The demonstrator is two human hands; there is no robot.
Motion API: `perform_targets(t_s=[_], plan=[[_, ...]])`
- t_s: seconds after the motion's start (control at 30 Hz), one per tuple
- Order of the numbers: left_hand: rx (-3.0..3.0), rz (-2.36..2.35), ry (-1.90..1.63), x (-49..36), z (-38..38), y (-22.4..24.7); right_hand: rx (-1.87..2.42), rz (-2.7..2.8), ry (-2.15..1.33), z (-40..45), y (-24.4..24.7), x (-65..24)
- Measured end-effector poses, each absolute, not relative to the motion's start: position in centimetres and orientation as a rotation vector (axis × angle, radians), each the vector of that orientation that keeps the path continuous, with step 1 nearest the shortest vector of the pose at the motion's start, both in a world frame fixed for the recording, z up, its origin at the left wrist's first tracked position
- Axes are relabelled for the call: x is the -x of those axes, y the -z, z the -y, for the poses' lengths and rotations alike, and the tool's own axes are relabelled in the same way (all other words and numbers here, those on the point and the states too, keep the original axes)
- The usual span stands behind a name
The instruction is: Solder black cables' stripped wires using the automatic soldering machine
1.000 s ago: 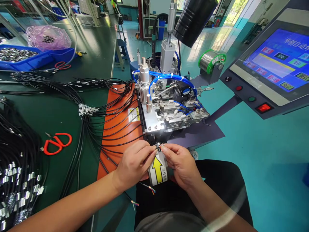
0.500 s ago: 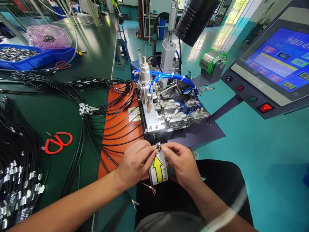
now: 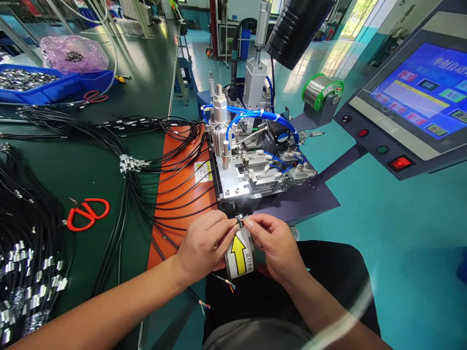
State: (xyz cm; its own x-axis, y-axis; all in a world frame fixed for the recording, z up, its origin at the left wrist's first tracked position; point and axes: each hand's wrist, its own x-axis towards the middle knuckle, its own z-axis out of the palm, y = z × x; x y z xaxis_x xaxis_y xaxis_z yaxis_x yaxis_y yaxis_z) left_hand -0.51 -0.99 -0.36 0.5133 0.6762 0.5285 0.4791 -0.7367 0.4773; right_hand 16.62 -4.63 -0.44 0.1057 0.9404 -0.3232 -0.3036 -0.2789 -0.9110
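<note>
My left hand (image 3: 207, 240) pinches a thin dark cable end at the front of the machine (image 3: 251, 170). Close beside it, my right hand (image 3: 275, 243) has thumb and forefinger closed on fine wires (image 3: 245, 218) of that cable. Both sets of fingertips nearly meet above a metal cylinder with a yellow arrow label (image 3: 239, 255). Two loose cable ends with fanned coloured wires (image 3: 229, 285) hang below my left wrist. Black cables (image 3: 182, 209) run over the orange surface (image 3: 171, 184) to the machine's left side.
Red-handled scissors (image 3: 87, 215) and bundled cables (image 3: 32, 253) lie on the green table (image 3: 91, 180). A blue tray (image 3: 69, 90) holds small metal parts. At right are a solder spool (image 3: 321, 91) and a control screen (image 3: 419, 90); a black cylinder (image 3: 297, 34) hangs above.
</note>
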Motion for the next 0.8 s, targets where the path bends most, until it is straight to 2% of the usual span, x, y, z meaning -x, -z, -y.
perform_targets(t_s=[0.37, 0.8], plan=[[-2.559, -1.046, -1.046, 0.5, 1.0, 0.3, 1.193, 0.654, -1.388, 4.6, 0.8, -15.4], [-2.613, -0.868, -1.076, 0.6, 0.8, 0.2, 1.206, 0.768, -1.21, 4.8, 1.4, -14.4]])
